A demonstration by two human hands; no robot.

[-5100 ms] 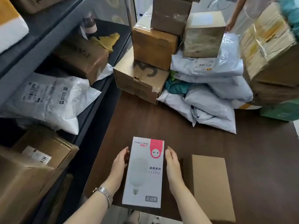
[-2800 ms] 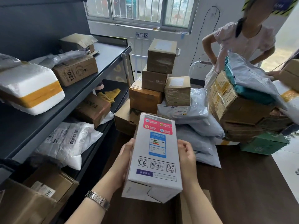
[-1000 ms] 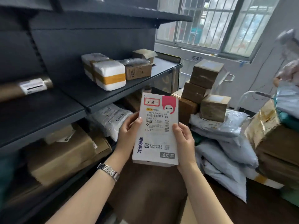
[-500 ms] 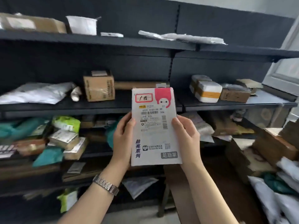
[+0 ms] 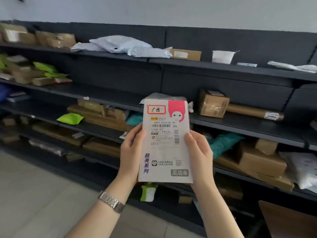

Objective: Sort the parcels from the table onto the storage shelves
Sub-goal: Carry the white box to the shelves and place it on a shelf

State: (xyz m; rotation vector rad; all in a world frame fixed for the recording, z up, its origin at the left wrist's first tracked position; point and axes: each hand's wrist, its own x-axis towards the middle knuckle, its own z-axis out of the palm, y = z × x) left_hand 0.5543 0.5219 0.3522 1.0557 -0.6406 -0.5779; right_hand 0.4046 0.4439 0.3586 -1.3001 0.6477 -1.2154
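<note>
I hold a white LED bulb box (image 5: 165,143) upright in front of me, its side with a shipping label, barcode and pink corner facing me. My left hand (image 5: 132,152) grips its left edge and my right hand (image 5: 199,155) grips its right edge. Behind it runs the dark storage shelving (image 5: 223,66) with several tiers. The table (image 5: 291,220) shows only as a brown corner at the bottom right.
The shelves carry cardboard boxes (image 5: 212,103), a long brown tube (image 5: 253,112), grey mailer bags (image 5: 123,45), green pouches (image 5: 70,118) and teal bags (image 5: 224,143). A bare stretch of middle shelf (image 5: 111,93) lies left of the box. Pale tiled floor (image 5: 34,194) is at the lower left.
My view has swung further left along the shelving, away from the table. The box stays upright in both hands, label towards me.
</note>
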